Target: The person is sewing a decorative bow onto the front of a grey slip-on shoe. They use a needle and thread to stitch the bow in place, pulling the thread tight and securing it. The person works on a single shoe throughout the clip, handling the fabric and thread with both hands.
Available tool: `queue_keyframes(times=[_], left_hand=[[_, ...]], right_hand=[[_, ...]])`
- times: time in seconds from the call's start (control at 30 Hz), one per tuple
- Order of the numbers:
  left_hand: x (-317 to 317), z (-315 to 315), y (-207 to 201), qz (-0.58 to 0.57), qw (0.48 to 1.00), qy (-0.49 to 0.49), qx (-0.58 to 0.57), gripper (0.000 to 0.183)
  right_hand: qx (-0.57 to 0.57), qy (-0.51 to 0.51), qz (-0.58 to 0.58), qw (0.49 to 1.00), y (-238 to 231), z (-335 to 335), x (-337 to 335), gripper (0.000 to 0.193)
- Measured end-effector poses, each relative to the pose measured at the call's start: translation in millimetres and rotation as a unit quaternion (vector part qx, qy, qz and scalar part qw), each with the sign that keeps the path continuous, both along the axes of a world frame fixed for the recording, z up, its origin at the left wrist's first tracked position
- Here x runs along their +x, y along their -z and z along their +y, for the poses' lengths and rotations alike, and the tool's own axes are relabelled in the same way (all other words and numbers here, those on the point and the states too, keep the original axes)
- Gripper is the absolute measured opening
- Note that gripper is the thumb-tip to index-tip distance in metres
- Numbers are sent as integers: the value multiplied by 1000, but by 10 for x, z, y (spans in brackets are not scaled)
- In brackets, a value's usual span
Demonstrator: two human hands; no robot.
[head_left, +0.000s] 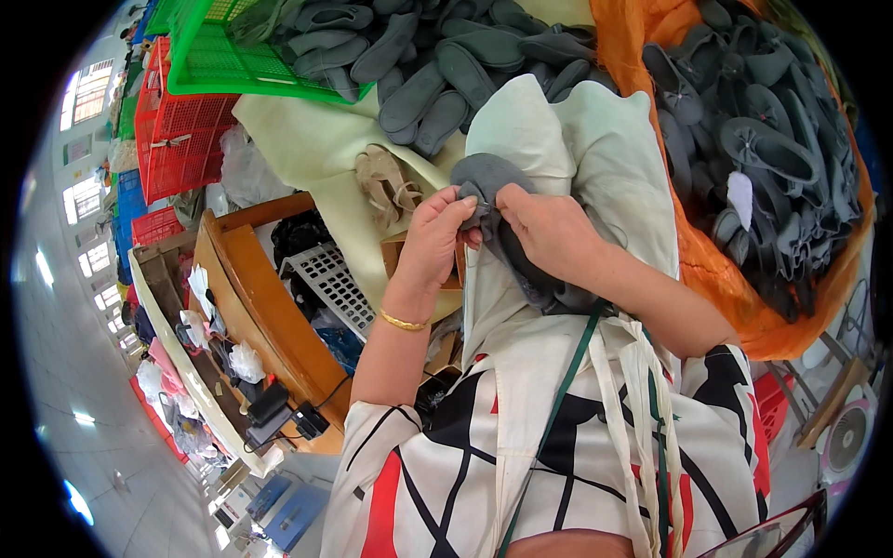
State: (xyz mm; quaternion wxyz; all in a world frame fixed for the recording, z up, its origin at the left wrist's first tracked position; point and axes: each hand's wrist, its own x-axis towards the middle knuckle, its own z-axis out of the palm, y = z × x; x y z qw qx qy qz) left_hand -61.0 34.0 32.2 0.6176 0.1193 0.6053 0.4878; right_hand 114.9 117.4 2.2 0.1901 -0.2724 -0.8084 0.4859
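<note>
The left hand (432, 240) and, just beside it, the right hand (551, 234) are pinching a grey shoe (487, 172), apparently adjusting it, the next move likely needing steady grip.

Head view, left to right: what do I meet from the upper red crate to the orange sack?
Upper red plastic mesh crate, crumpled clear plastic bag, beige footwear, left hand, right hand (both on one dark grey fabric shoe), large orange sack full of dark grey shoes.
</note>
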Motion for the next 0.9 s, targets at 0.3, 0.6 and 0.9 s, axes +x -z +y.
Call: queue_keyframes(times=[0.3, 0.6, 0.9], left_hand=[[59, -6, 6, 49, 998, 10, 25, 14], [140, -7, 33, 107, 994, -9, 12, 8], [160, 6, 49, 181, 983, -11, -7, 12]], right_hand=[[-114, 36, 50, 992, -72, 53, -151, 10], [45, 24, 68, 996, -143, 189, -176, 7], [-414, 24, 87, 906, -346, 478, -168, 20]])
